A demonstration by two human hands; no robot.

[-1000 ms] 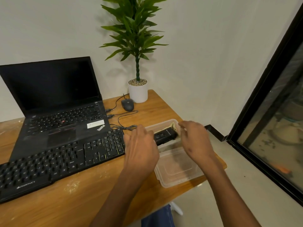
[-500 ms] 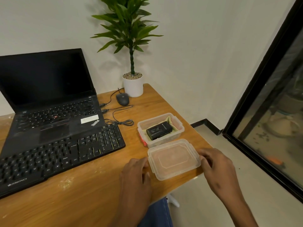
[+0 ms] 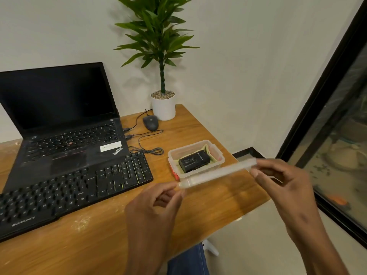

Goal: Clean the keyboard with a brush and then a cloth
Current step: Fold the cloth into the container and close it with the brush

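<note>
Both hands have the clear plastic lid (image 3: 216,172) lifted off the desk and tipped edge-on, the left hand (image 3: 156,207) pinching its near-left end between thumb and curled fingers, the right hand (image 3: 282,181) pinching the far-right end the same way. Held like that, I'd guess it's being carried out of the way so the open plastic box (image 3: 215,153) can be reached. Inside the box sits a small black case (image 3: 194,161) on a pale yellow cloth (image 3: 208,150); whether the case holds the brush I can't tell. The black keyboard (image 3: 69,193) to be cleaned lies untouched on the wooden desk (image 3: 111,239), just in front of the laptop (image 3: 65,124). The laptop's palm rest reads "ThinkPad"; the keyboard's front edge carries a brand that looks like "Zebronics". The case's white mark is too small to read
</note>
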